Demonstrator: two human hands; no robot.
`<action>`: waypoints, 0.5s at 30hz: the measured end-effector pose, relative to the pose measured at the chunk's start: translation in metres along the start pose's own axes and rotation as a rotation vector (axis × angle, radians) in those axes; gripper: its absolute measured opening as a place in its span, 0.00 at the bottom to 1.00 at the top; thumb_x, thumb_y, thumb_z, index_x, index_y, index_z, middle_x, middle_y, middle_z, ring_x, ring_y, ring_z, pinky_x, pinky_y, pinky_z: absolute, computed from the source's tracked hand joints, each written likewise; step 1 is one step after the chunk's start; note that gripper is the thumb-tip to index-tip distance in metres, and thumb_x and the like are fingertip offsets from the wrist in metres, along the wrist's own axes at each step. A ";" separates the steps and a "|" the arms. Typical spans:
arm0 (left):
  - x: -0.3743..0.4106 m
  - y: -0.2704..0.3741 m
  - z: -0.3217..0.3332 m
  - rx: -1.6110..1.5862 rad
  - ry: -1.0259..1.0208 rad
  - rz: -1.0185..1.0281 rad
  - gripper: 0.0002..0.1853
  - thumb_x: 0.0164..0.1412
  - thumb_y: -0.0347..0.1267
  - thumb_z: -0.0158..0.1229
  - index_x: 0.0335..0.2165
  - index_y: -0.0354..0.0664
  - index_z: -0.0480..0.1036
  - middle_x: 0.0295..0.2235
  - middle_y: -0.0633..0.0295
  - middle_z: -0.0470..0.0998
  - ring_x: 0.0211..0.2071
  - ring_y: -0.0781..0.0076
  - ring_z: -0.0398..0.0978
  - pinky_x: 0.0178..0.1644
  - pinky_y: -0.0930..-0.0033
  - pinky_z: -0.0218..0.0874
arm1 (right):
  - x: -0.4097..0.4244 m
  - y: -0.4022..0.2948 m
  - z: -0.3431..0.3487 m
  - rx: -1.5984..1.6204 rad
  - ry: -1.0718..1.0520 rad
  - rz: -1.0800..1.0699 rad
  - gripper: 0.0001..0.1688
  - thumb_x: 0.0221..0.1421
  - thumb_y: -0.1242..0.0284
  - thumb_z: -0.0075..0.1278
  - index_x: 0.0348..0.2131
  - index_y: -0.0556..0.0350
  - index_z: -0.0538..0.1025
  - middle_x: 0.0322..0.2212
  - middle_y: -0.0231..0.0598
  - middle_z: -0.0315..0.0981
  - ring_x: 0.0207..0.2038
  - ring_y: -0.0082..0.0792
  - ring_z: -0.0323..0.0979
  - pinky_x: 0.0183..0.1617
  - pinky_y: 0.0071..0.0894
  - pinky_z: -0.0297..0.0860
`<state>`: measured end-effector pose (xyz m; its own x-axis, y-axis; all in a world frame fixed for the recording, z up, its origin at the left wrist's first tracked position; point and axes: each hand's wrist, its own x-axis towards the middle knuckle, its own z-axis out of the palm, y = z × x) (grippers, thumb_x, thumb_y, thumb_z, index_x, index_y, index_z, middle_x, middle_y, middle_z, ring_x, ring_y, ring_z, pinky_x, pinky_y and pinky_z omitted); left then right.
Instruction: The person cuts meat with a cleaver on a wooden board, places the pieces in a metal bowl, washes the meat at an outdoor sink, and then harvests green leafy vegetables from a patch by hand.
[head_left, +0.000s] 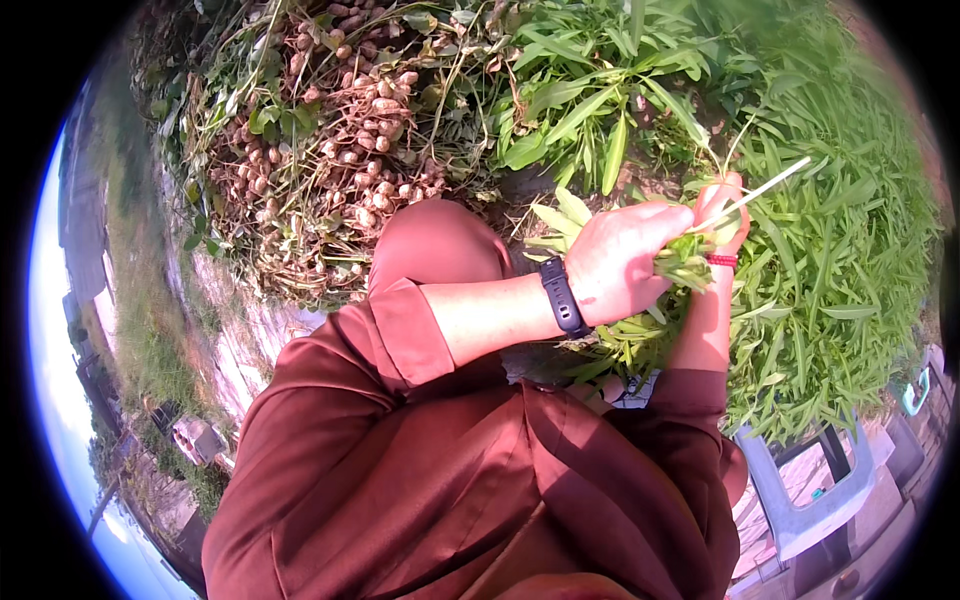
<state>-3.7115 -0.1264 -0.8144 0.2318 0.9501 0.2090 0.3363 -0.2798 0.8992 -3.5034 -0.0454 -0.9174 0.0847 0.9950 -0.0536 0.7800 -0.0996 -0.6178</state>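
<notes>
My left hand (626, 262), with a dark band on its wrist, is closed on leafy green cuttings (684, 262). Leaves stick out on both sides of its fist. My right hand (721, 210), a red bracelet at its wrist, is right beside it and grips leafy green stems (709, 142) that point away from me. A pale, bare stalk (776, 182) slants up to the right from between the two hands, and which fingers pinch it cannot be told. More leafy greens (626, 341) lie below my hands, partly hidden by my left wrist.
Uprooted peanut plants with pods (367, 142) are heaped at the upper left, beyond my knee (439, 244). A large mass of long-leaved greens (825, 247) covers the right side. At the lower right stands a pale blue-grey frame (795, 532), perhaps a stool or chair.
</notes>
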 end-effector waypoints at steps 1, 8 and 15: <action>0.001 -0.005 0.001 0.008 0.011 -0.012 0.31 0.33 0.21 0.60 0.43 0.37 0.64 0.29 0.52 0.70 0.31 0.52 0.71 0.34 0.68 0.65 | -0.010 -0.025 0.006 -0.073 0.205 -0.039 0.12 0.55 0.67 0.42 0.30 0.60 0.67 0.19 0.44 0.68 0.22 0.36 0.69 0.29 0.33 0.65; 0.018 -0.014 0.010 -0.442 -0.122 -0.402 0.26 0.55 0.31 0.56 0.49 0.39 0.57 0.44 0.57 0.67 0.46 0.72 0.65 0.50 0.71 0.58 | -0.031 -0.110 -0.014 1.288 -0.130 0.121 0.10 0.59 0.73 0.34 0.27 0.59 0.65 0.25 0.33 0.61 0.29 0.23 0.60 0.37 0.21 0.59; 0.024 -0.032 0.017 -0.669 -0.016 -0.461 0.33 0.42 0.27 0.66 0.47 0.37 0.60 0.40 0.64 0.71 0.41 0.78 0.68 0.47 0.74 0.61 | -0.018 -0.136 -0.040 1.165 -0.432 0.117 0.13 0.60 0.69 0.39 0.37 0.62 0.69 0.29 0.33 0.64 0.35 0.22 0.63 0.44 0.23 0.61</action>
<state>-3.7015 -0.0971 -0.8449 0.2179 0.9462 -0.2392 -0.2149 0.2855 0.9340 -3.5858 -0.0502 -0.8012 -0.2661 0.9249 -0.2714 -0.2506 -0.3382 -0.9071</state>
